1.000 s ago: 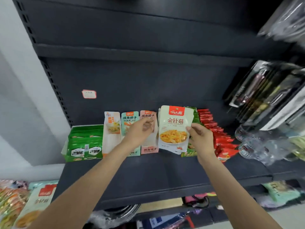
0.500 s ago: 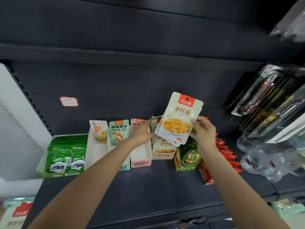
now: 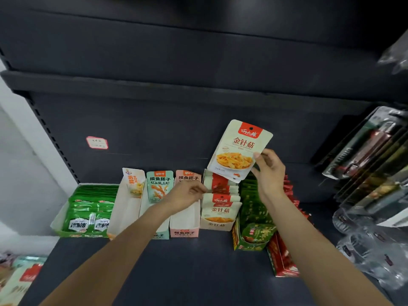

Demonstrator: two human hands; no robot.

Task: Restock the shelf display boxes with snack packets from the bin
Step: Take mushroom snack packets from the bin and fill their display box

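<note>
My right hand point(image 3: 269, 171) pinches a cream snack packet point(image 3: 239, 149) with a red label by its right edge, tilted, above the cream display box point(image 3: 217, 225) that holds several matching packets. My left hand point(image 3: 187, 196) reaches into that box from the left, and its fingertips touch the top of the packets standing at the back. The bin's packets point(image 3: 21, 281) show at the bottom left corner.
On the dark shelf point(image 3: 187, 268) stand a green box point(image 3: 88, 209), a white box point(image 3: 127, 215), a teal box point(image 3: 154, 217), a pink box point(image 3: 185, 227), a dark green box point(image 3: 254, 230) and a red box point(image 3: 283, 257). Clear bagged goods point(image 3: 373, 188) hang at the right.
My right hand has lifted the packet higher and to the right, uncovering the cream box. My left hand has moved right to the packets in that box. The view has tilted down.
</note>
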